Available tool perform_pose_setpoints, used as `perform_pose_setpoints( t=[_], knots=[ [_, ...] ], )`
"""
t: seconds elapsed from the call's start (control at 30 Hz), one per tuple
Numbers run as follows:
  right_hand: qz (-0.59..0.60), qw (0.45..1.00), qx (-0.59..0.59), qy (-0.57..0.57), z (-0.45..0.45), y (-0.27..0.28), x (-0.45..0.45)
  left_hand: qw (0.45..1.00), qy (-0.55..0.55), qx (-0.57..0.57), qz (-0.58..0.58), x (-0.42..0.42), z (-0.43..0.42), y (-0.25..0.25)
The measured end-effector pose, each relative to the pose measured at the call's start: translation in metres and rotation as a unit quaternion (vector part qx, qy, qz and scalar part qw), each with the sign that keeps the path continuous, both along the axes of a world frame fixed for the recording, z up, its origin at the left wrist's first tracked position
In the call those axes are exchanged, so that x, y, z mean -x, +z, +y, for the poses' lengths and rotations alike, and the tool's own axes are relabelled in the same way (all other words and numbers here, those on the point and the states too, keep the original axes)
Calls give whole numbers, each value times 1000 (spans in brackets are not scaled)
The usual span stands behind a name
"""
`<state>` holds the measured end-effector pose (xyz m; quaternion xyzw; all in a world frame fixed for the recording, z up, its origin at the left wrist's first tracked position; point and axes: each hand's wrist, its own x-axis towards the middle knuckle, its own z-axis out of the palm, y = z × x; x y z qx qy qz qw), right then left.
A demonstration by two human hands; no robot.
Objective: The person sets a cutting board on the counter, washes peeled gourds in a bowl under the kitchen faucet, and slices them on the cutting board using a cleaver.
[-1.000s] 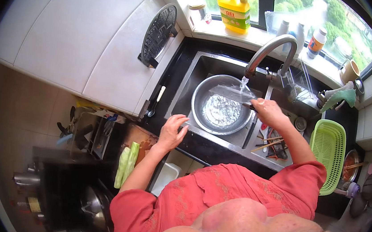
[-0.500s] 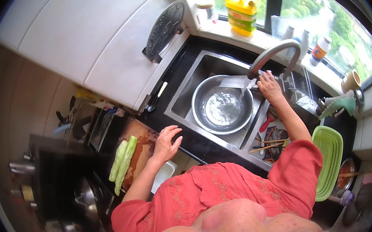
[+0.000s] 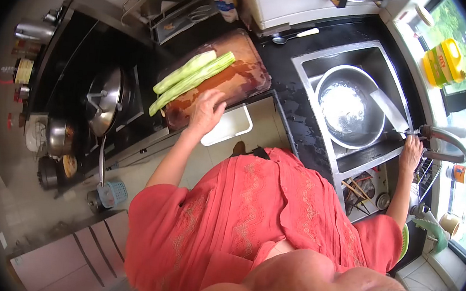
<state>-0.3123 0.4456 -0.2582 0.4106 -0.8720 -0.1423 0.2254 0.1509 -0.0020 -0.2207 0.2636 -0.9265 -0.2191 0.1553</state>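
Observation:
Beside the tap (image 3: 446,146), my right hand (image 3: 410,154) is closed at the dark handle of a kitchen knife. The knife's broad blade (image 3: 389,109) reaches over the rim of a round metal basin (image 3: 324,126), which stands in the sink and holds water. My left hand (image 3: 207,112) hovers with loosely bent fingers, apparently holding nothing, by the near edge of a wooden cutting board (image 3: 251,71). On that wet board lie two long, pale-green peeled gourds (image 3: 194,83), side by side. A white plastic tub (image 3: 238,128) sits just below the board's edge.
The steel sink (image 3: 313,69) is set in a black counter (image 3: 283,88) with water drops. A spoon (image 3: 279,39) lies behind it. Chopsticks (image 3: 358,188) and utensils fill the smaller basin. To the left, a lidded wok (image 3: 105,105) sits on the stove. A yellow bottle (image 3: 446,62) stands by the window.
The view has turned left, bringing the board and stove further into sight. My left hand is now nearer the gourds. My right hand stays by the tap with the knife.

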Motion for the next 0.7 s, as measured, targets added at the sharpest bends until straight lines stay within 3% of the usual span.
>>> perform_pose_setpoints(
  t=[0.1,0.23,0.43,0.5,0.57,0.7],
  knots=[
    [-133,987,-34,-87,-17,1,-44,990,134,51,14,-22,-28,-2],
    [-211,972,27,-100,-40,0,-100,976,181,116,38,-48,-86,-13],
    [-248,959,116,-80,-110,31,-172,974,180,131,-43,-70,-155,-30],
    [-314,924,216,-38,-142,39,-194,980,163,105,-45,-73,-167,-36],
    [-402,876,254,-79,-184,52,-225,985,149,76,-46,-72,-180,-41],
    [-462,849,256,15,-250,21,-250,991,96,20,-92,-48,-192,-28]
  ],
)
